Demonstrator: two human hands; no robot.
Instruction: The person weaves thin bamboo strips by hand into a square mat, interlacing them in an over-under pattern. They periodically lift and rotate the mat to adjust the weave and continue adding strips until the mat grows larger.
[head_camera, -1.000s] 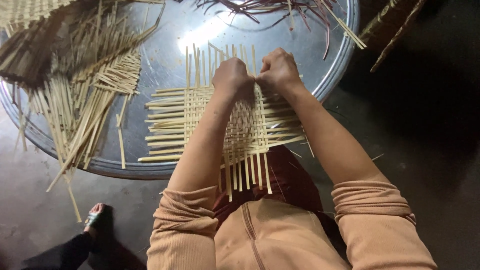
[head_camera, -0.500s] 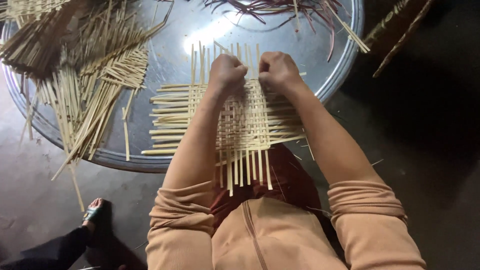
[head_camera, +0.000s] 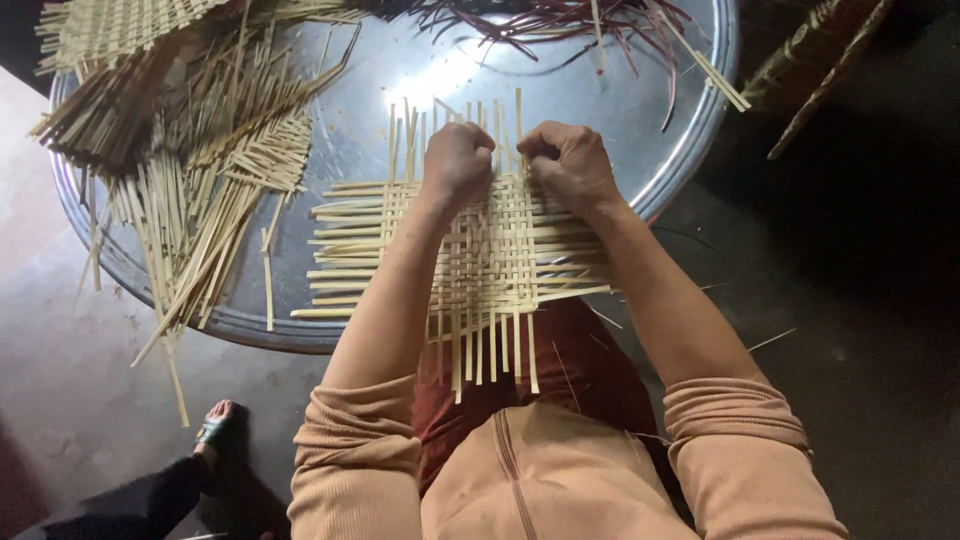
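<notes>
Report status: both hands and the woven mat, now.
Left hand and right hand fisted on far edge of pale woven bamboo-strip mat. Mat flat on round metal tray. Loose pale strips piled left, apart from mat.

Nothing here is showing as a package, label, sign or screen: no wrapping, no printed tag and no display is lying or standing anywhere in the room that I am seeing.

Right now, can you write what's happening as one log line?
left hand: fist on woven mat | right hand: fist on mat's far edge | mat: on round metal tray | loose strips: left
</notes>
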